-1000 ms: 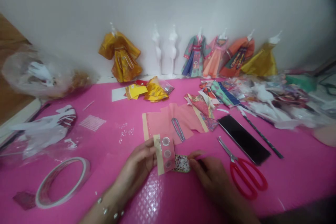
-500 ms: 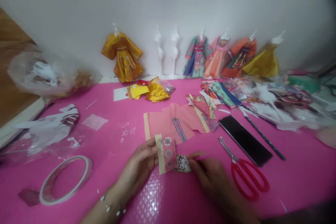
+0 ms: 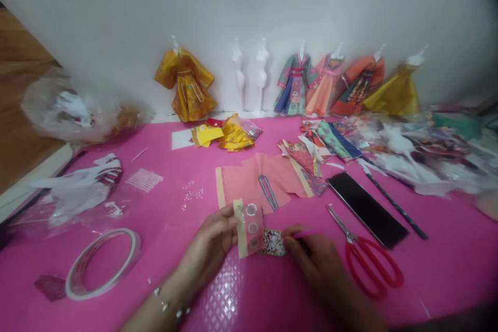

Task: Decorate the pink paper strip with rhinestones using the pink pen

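My left hand (image 3: 218, 236) is closed on the left edge of a small pink fabric strip (image 3: 254, 218), held raised above the table. The strip has a cream border dotted with tiny beads and a column of round motifs, the top one ringed with white dots. Just beside it lies a small shallow container of sequins or beads (image 3: 274, 243), partly behind the strip. My right hand (image 3: 311, 257) is at that container's right edge, thumb and fingers pinched together. Whatever sits between them is too blurred to name. Behind the hands a pink doll garment (image 3: 241, 181) with a beaded loop lies flat.
Red-handled scissors (image 3: 373, 264) and a black phone (image 3: 368, 210) lie to the right. A tape roll (image 3: 134, 249), loose beads (image 3: 190, 194) and a plastic bag (image 3: 80, 187) are on the left. Dressed mini mannequins (image 3: 184, 85) line the wall; fabric scraps (image 3: 237, 135) lie before them.
The whole view has shifted slightly, so everything appears a little further right. Both hands keep nearly the same pose around the strip and container.
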Demonstrator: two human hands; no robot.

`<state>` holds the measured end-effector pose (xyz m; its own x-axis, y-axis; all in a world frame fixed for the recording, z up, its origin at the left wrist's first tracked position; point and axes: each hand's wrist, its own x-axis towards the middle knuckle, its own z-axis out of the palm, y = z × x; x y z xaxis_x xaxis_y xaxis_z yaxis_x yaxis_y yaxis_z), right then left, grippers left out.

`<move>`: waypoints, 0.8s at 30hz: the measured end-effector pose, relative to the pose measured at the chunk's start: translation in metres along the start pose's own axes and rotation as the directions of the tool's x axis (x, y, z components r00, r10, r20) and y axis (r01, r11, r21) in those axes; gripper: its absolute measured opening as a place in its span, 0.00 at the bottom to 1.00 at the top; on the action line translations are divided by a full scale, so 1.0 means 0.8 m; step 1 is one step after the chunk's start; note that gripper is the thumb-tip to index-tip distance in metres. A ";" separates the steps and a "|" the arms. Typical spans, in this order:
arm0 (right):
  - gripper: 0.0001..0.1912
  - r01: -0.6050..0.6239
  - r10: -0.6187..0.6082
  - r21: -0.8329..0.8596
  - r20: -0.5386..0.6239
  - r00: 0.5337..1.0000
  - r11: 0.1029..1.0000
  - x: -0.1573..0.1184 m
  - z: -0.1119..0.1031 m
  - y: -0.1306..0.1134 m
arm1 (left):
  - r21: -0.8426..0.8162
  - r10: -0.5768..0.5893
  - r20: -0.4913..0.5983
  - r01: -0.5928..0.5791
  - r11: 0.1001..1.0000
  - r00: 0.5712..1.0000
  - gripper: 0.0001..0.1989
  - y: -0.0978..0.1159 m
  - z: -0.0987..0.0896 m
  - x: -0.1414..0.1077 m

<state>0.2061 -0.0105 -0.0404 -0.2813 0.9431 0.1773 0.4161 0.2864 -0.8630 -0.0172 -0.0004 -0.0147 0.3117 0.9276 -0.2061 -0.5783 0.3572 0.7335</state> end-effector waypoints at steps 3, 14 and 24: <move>0.07 -0.010 0.011 0.052 -0.025 1.000 0.999 0.002 -0.002 -0.003 | -0.004 -0.005 -0.007 0.005 1.000 1.000 0.17 -0.001 0.002 0.001; 0.07 0.142 -0.018 0.328 -0.352 0.936 0.934 0.016 0.006 -0.050 | 0.000 -0.073 0.059 0.073 0.997 0.996 0.20 -0.001 0.021 -0.008; 0.07 0.213 -0.120 0.228 -0.363 0.924 0.950 0.025 0.026 -0.049 | 0.003 -0.102 0.170 0.103 0.995 0.980 0.15 -0.002 0.025 -0.009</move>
<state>0.1661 -0.0067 -0.0132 0.0042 0.8983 0.4393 0.1378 0.4346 -0.8900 -0.0034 -0.0097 -0.0011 0.4926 0.8541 -0.1671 -0.5406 0.4507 0.7103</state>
